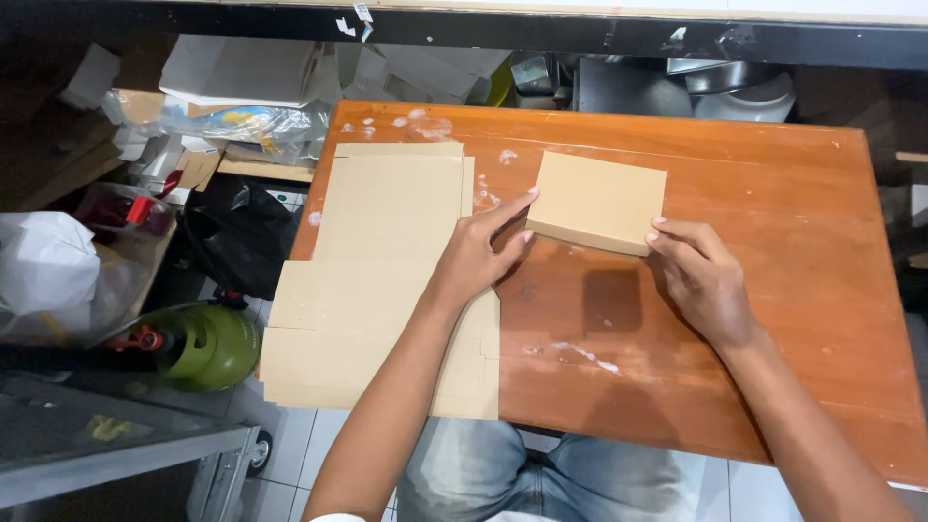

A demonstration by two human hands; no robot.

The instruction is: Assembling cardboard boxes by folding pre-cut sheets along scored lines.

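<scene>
The orange-brown wooden table [773,290], scuffed and flecked with white, carries a stack of flat, unfolded cardboard blanks [387,280] on its left side, overhanging the near edge, and to their right a small folded cardboard box [597,201] lying flat and slightly skewed, near the middle of the table. The box looks light, thin-walled and easily dented, fairly stiff along its creases but likely to buckle if squeezed across the broad top; its short ends seem the best places to hold it. The left hand [474,259] rests partly on the blanks, its fingers [512,208] spread, with the index tip touching the box's near-left corner. The right hand [704,275] lies on the table, fingers [667,230] loosely apart, tips touching the box's near-right corner; neither hand clamps it.
</scene>
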